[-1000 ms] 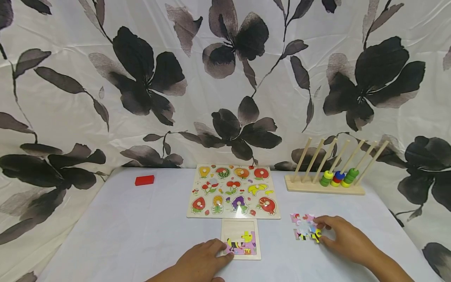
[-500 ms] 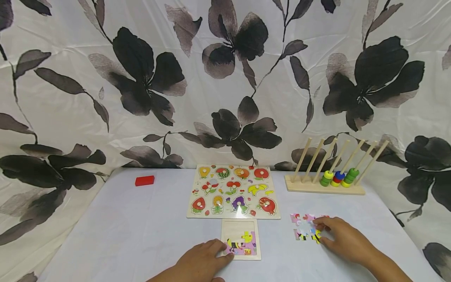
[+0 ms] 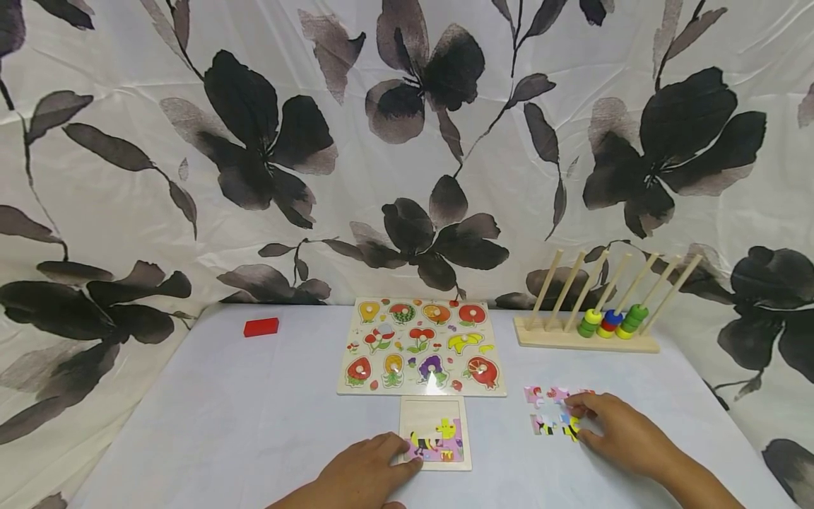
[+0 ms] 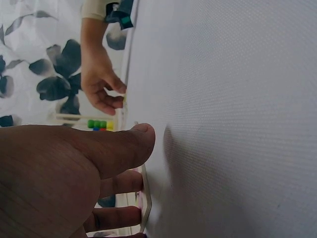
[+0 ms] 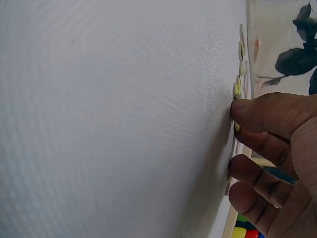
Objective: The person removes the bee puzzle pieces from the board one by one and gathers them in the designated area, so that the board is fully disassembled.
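Observation:
In the head view, my left hand (image 3: pixel 359 470) rests on the left edge of a small wooden puzzle tray (image 3: pixel 467 442); a bee picture and a yellow piece (image 3: pixel 447 428) lie inside it. The left wrist view has that hand (image 4: pixel 64 168) with relaxed fingers at the tray's rim (image 4: pixel 147 198). To the right, my right hand (image 3: pixel 629 435) pinches a yellow and black puzzle piece (image 3: pixel 571 429) at the table surface. Pink loose pieces (image 3: pixel 533 396) lie beside it, partly covered. The right wrist view puts that hand's (image 5: pixel 277 144) thumb and forefinger around a yellow-edged piece (image 5: pixel 237 128).
A fruit puzzle board (image 3: pixel 407 353) touches or nearly touches the tray's far edge. Behind the loose pieces stands a wooden peg rack (image 3: pixel 588 341) with coloured rings. A red block (image 3: pixel 261 326) lies at the back left. Floral cloth (image 3: pixel 356 141) hangs behind the table.
My right hand has shifted slightly to the right and nearer, uncovering a pink piece at the upper right of the loose group. My left hand stays on the tray.

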`<control>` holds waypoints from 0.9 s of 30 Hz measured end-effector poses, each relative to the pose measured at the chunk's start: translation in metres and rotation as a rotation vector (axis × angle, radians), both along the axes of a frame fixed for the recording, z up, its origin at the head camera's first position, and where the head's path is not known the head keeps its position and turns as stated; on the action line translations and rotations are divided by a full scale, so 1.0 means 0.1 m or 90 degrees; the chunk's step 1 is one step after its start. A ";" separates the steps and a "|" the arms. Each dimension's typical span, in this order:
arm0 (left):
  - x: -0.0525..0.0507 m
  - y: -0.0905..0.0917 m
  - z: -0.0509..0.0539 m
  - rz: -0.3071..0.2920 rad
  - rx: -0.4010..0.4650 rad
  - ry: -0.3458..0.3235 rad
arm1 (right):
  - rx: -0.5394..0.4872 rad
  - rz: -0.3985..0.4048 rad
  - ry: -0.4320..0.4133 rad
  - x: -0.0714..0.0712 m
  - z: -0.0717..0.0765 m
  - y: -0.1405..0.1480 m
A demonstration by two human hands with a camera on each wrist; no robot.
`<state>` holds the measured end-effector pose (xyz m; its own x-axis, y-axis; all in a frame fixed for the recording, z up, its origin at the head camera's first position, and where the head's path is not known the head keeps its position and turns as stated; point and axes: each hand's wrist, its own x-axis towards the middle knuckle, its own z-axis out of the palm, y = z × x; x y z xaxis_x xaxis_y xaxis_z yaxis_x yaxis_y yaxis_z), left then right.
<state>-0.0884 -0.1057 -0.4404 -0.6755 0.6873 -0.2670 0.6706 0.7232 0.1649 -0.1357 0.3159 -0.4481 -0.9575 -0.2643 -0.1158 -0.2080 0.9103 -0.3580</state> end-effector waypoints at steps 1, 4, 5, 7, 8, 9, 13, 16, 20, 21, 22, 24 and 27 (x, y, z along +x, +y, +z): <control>0.00 0.00 0.00 0.000 0.000 0.000 | 0.001 0.001 -0.001 0.00 0.00 0.00; 0.00 0.00 0.00 -0.005 0.000 0.004 | 0.004 0.003 0.006 0.01 0.01 0.00; 0.00 0.00 0.00 -0.007 0.000 0.006 | 0.003 0.009 0.017 0.01 0.01 0.00; 0.00 0.00 0.00 -0.010 0.002 0.007 | 0.000 0.017 0.039 0.02 0.02 -0.03; 0.00 0.00 0.00 -0.011 0.004 0.008 | -0.001 0.021 0.052 0.03 0.03 -0.05; 0.00 -0.01 0.01 -0.012 0.005 0.009 | -0.005 0.030 0.067 0.03 0.03 -0.08; 0.00 -0.01 0.00 -0.008 0.007 0.009 | -0.014 0.049 0.097 0.03 0.06 -0.25; 0.00 -0.01 0.00 -0.003 0.009 0.005 | -0.020 0.066 0.102 0.02 0.07 -0.40; 0.00 -0.01 -0.01 -0.003 0.011 0.003 | -0.030 0.086 0.087 -0.01 0.09 -0.57; 0.00 -0.01 -0.01 -0.005 0.011 0.004 | -0.030 0.090 0.083 -0.02 0.09 -0.61; 0.00 -0.02 -0.01 -0.007 0.012 0.006 | -0.031 0.094 0.080 -0.02 0.09 -0.64; 0.00 -0.02 -0.01 -0.011 0.013 0.008 | -0.038 0.104 0.075 -0.02 0.08 -0.71; 0.00 -0.02 -0.01 -0.012 0.014 0.006 | -0.046 0.126 0.077 -0.04 0.07 -0.80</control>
<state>-0.0880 -0.1078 -0.4415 -0.6649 0.7059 -0.2443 0.6860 0.7065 0.1742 -0.1395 0.2363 -0.4415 -0.8923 -0.4510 0.0220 -0.4243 0.8209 -0.3822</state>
